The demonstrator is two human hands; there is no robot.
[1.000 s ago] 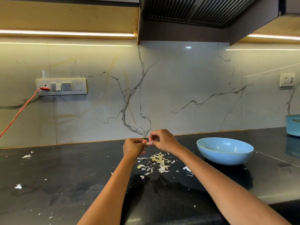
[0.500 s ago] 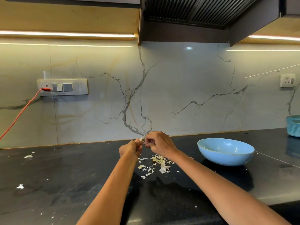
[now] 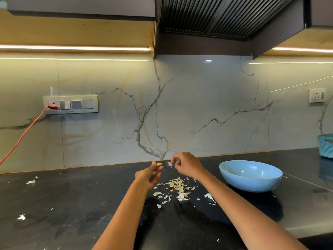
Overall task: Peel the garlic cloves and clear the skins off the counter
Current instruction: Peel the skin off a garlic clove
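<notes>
Blue bowl (image 3: 250,175) sits on the black tabletop (image 3: 72,204); its inside shows nothing I can make out. A blue ribbed basket (image 3: 326,145) stands beyond the bowl at the frame's edge, contents hidden.

My left hand (image 3: 148,175), left of the bowl, pinches a pale garlic clove (image 3: 159,164) at its fingertips. My right hand (image 3: 185,165), between clove and bowl, has its fingers curled, pinching a white scrap of skin (image 3: 169,164) just apart from the clove.

The pile of skins (image 3: 177,188) lies on the tabletop left of the bowl, below both hands. Stray flakes (image 3: 30,181) lie far left of the bowl. Dark tabletop runs open from the bowl leftward and toward me.
</notes>
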